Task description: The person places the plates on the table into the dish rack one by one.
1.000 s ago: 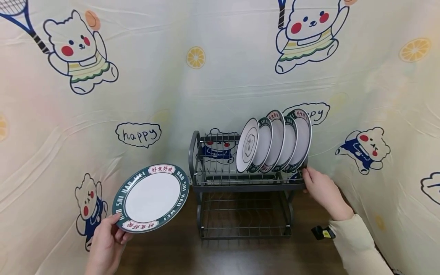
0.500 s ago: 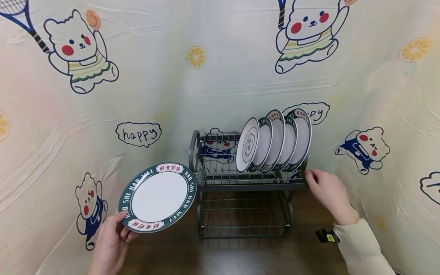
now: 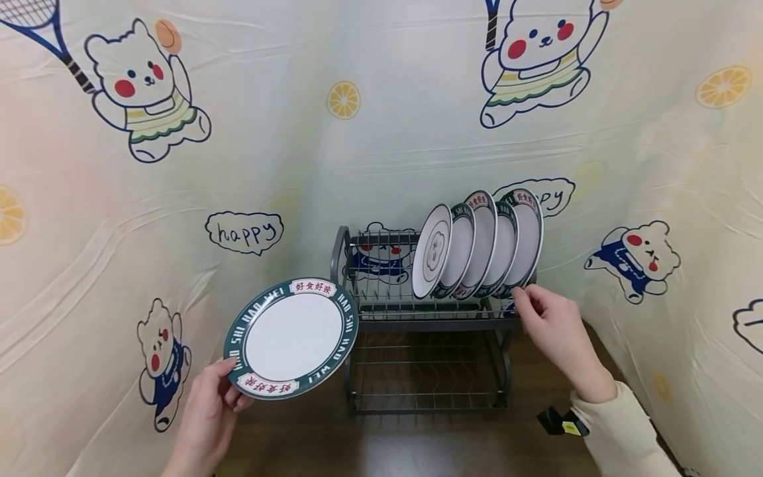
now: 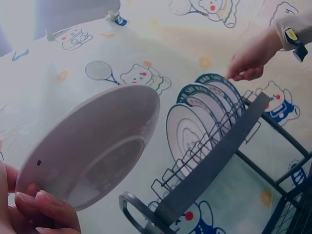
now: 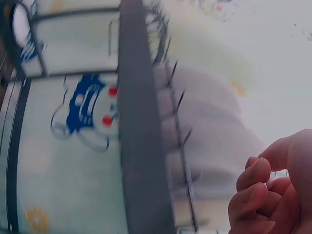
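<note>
My left hand (image 3: 208, 401) grips a round plate (image 3: 292, 344) by its near-left rim, thumb on the top face and fingers underneath. The plate is white with a green lettered border, tilted and overlapping the rack's left end; its plain underside shows in the left wrist view. Several plates stand on edge in the right part of a dark dish rack (image 3: 441, 324), the leftmost plate (image 3: 432, 252) turned with its underside out. My right hand (image 3: 554, 328) has curled fingers close by the lower rim of the rightmost plate (image 3: 524, 238); I cannot tell whether they pinch it.
The rack's upper tier has bare wire slots (image 3: 381, 291) left of the standing plates. A lower wire shelf (image 3: 423, 377) sits below, over a dark wooden surface (image 3: 417, 444). A patterned cloth (image 3: 369, 152) hangs behind and along both sides. A black device (image 3: 560, 422) is on the right cuff.
My left hand has carried its plate to the right, towards the rack. The right hand has come off the rack's right end and moved left to the rightmost plate. Standing plates have stayed put.
</note>
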The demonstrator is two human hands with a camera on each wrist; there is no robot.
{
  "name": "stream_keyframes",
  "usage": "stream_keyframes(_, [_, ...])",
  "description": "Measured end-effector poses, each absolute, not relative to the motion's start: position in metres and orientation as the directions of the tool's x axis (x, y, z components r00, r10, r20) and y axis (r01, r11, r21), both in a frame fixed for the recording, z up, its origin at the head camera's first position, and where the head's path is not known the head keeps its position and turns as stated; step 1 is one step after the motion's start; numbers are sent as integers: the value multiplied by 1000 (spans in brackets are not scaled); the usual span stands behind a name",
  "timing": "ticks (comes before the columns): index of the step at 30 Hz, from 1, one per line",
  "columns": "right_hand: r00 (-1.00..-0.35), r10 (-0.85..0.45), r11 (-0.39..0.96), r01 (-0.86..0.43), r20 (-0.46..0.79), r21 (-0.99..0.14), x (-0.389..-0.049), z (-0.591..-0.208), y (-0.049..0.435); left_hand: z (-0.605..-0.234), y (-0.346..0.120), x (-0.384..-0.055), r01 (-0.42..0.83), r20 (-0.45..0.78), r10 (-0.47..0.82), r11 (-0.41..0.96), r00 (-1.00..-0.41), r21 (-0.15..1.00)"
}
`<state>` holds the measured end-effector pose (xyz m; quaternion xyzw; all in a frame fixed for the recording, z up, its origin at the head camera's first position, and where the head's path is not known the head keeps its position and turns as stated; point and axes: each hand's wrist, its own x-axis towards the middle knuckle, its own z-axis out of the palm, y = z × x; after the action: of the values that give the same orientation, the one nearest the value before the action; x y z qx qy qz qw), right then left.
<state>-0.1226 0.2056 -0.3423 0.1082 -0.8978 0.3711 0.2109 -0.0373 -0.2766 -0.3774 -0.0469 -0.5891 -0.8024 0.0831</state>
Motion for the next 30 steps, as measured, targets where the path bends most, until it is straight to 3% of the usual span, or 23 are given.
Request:
stream_keyframes(15, [-911, -306, 496, -400, 276, -771, -121, -334, 151, -373, -253, -43, 158, 164, -6, -293, -986, 943])
stream_keyframes(30, [-892, -433, 363, -305, 131, -880, -121, -340, 122, -372, -221, -51, 93, 102, 29, -225, -994, 970])
